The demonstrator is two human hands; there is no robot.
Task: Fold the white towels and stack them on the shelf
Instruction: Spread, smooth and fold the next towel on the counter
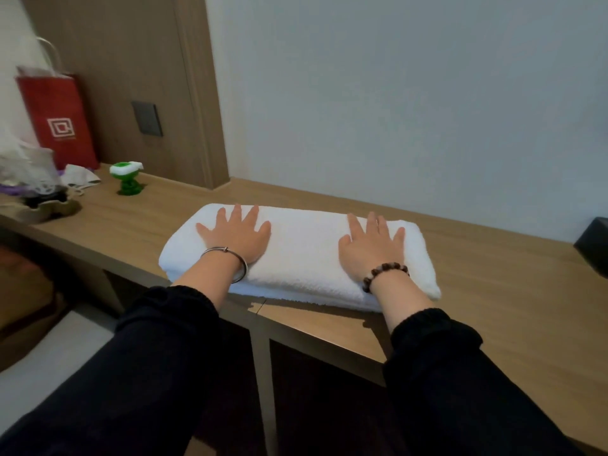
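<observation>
Odds and ends at both edges.
A red paper bag (56,123) stood far left by the wood panel (131,60), which carried a dark switch plate (147,118). Just right of the bag sat a small green-and-white ornament (126,177); a crumpled white plastic bag (23,166) lay nearer, at the left edge. A black box (594,246) showed at the right edge.
</observation>
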